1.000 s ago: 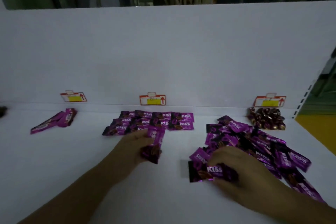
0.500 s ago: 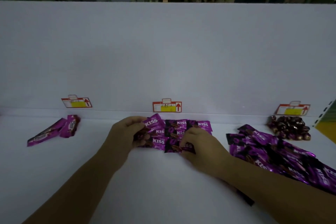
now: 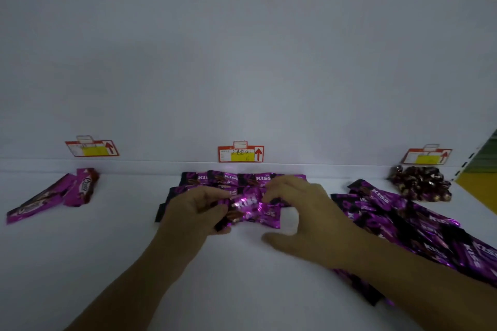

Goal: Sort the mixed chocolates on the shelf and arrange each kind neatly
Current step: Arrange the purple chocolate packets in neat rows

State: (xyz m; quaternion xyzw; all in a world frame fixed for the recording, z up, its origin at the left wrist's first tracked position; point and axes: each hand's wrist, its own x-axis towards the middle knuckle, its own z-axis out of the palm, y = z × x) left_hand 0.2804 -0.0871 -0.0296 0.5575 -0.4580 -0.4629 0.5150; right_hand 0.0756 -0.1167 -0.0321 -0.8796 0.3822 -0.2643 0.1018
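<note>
Left hand (image 3: 193, 212) has its fingers curled round the left end of one purple KISS packet (image 3: 246, 208), held low over the front edge of the sorted KISS rows (image 3: 242, 179) at the middle of the shelf (image 3: 80, 263). The right hand (image 3: 304, 212) arches over the packet's other end with bent fingertips on the foil and the thumb spread well apart, down on the shelf; whether those fingers pinch or merely press I cannot tell. Judging by the crinkled, shiny wrap, the packet should be light, thin and slippery, a soft foil skin over a firmer bar that might dent or snap if bent. It is probably best taken by its flat sealed ends, or laid down with flat fingers, rather than squeezed across the middle. Packets already in the rows would likely slide at a nudge, so setting this one down calls for a straight, gentle drop. Close on the right sprawls the unsorted heap (image 3: 403, 220) of like packets, partly under the right forearm, which could drag some along. Beyond it a pile of brown-wrapped sweets (image 3: 419, 183) sits below the right price tag (image 3: 427, 156). A few longer purple bars (image 3: 53, 196) lie far left under the left price tag (image 3: 91, 148), and the middle price tag (image 3: 240, 154) stands behind the rows.
</note>
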